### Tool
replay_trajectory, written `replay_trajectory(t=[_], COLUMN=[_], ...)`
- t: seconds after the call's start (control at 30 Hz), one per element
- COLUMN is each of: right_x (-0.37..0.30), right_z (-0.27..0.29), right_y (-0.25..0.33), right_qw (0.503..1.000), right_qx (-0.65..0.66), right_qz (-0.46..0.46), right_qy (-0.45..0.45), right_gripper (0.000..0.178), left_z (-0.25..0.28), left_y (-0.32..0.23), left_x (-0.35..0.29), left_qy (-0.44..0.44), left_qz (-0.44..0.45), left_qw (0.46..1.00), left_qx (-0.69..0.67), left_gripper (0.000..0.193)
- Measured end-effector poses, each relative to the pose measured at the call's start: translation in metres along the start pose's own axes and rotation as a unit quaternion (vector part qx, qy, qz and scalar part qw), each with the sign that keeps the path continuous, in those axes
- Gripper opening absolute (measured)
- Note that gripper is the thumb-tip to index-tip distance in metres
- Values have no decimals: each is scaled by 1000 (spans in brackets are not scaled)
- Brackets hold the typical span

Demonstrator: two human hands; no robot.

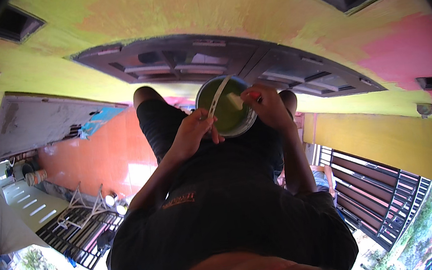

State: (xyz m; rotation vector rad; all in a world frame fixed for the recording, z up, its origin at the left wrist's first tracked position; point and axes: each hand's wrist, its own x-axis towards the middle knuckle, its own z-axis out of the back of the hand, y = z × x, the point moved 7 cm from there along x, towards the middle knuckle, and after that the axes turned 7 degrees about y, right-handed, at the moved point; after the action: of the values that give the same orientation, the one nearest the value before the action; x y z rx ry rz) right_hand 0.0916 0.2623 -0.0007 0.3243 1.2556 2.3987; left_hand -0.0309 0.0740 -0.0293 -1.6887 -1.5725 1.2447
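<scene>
Between my legs is a round bucket (242, 131) with green paint (225, 118) inside. A pale flat strip with holes, which looks like the bucket's handle (217, 102), crosses over its opening. My left hand (194, 131) is closed on the lower end of that handle, by the bucket's left rim. In my right hand (269, 106), at the right rim, is a paintbrush (235, 101) with a red handle. Its pale bristles point left over the paint; whether they touch it I cannot tell.
Ahead stands a patchy yellow, orange and pink wall (186, 10) with a dark-framed window (165, 61). Orange tiled floor (90, 149) lies to the left. Black metal railings (91, 234) and a gate (376, 186) are behind. Another person (323, 176) is partly visible at the right.
</scene>
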Motion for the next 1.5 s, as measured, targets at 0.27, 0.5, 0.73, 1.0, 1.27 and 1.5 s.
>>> replay_trajectory(t=[0.27,0.5,0.73,1.0,1.27,1.5], right_x=[-4,3,5,0,-13,-35], right_z=[-20,-25,-28,-16,4,8], right_y=[-10,-14,-27,-16,-22,-78], right_qw=[993,994,992,992,999,951], right_qx=[-39,-75,-59,-101,-21,256], right_qz=[-64,-21,3,0,-29,-107], right_qy=[90,80,114,71,-20,-137], right_gripper=[33,26,27,24,23,36], left_z=[-7,-5,-4,-6,-8,-16], left_y=[-18,-10,-14,-6,-13,-21], left_x=[14,27,32,45,35,38], left_qy=[18,26,37,39,28,42], left_qz=[0,14,15,20,39,32], left_qw=[998,998,997,998,998,998], left_qx=[67,58,71,42,50,34], left_gripper=[23,18,24,26,20,22])
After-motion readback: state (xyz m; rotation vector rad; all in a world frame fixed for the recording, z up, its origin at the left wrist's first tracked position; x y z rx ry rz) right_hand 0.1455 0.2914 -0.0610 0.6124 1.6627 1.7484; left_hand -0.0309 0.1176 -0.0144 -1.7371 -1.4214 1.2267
